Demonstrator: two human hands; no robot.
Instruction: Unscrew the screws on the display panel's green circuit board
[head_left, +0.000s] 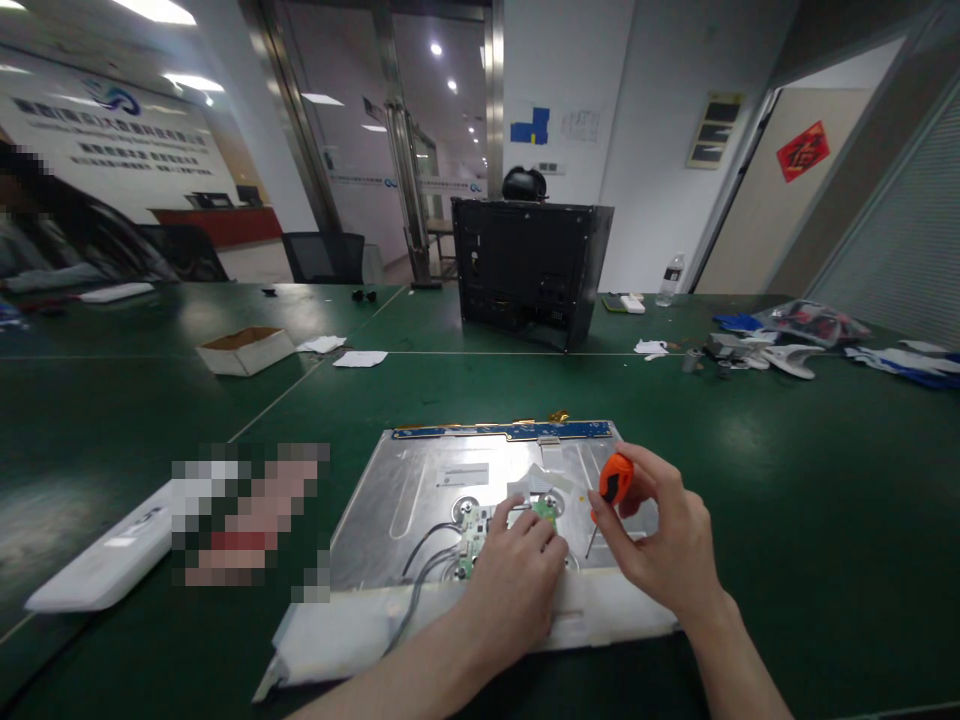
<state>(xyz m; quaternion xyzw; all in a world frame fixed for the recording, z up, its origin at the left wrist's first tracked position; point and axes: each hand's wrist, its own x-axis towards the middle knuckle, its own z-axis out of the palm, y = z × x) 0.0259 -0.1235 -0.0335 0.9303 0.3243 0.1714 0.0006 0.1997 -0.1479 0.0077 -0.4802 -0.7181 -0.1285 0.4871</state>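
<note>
A silver metal display panel lies face down on the green table, with a blue strip along its far edge and grey cables running to a small green circuit board. My left hand rests on the panel, fingers touching the circuit board. My right hand holds a screwdriver with an orange and black handle, its thin shaft angled down toward the panel just right of the board.
A black computer case stands at the far middle. An open cardboard box and paper scraps lie far left. A white plastic cover sits near left. Bags and parts clutter the far right, with a water bottle.
</note>
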